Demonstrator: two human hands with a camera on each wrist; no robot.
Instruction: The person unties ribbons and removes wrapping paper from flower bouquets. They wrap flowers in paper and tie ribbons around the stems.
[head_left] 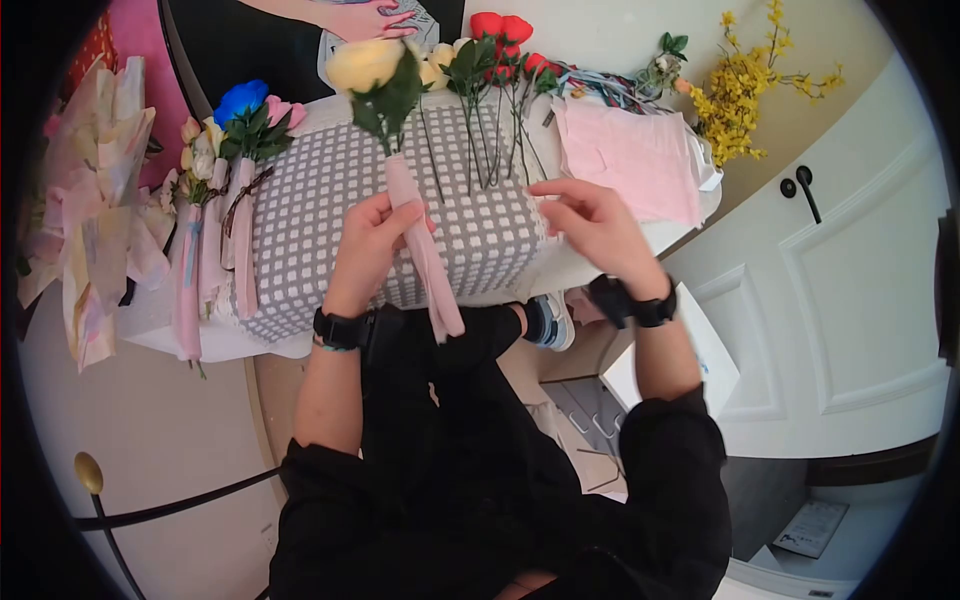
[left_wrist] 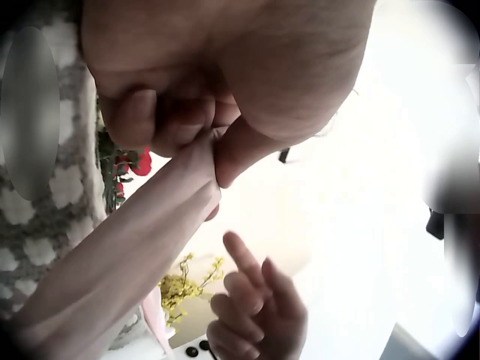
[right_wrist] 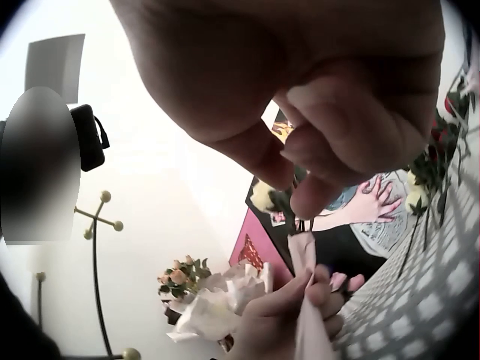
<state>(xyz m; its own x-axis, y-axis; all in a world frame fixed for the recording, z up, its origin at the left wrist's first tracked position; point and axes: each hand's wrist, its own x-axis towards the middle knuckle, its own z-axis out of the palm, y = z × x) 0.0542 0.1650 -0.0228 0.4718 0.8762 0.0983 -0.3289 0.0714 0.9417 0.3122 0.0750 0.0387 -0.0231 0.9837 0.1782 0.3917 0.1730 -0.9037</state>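
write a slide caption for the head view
Left grip on the pink-wrapped stem of a pale yellow flower, right grip apart from it, red flowers beyond.

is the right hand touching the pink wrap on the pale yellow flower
Apart: the head view shows grey-and-white cloth between the right hand and the pink wrap, which the left hand holds.

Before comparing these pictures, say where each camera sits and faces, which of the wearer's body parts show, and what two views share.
Head: worn there, facing forward and down at the checked cloth; left hand, right hand, forearms and legs show.
Left wrist: worn there, looking past its hand at the pink wrap; both hands show.
Right wrist: worn there, looking past its hand toward the left hand; both show.
Head and left wrist share the yellow flowers.
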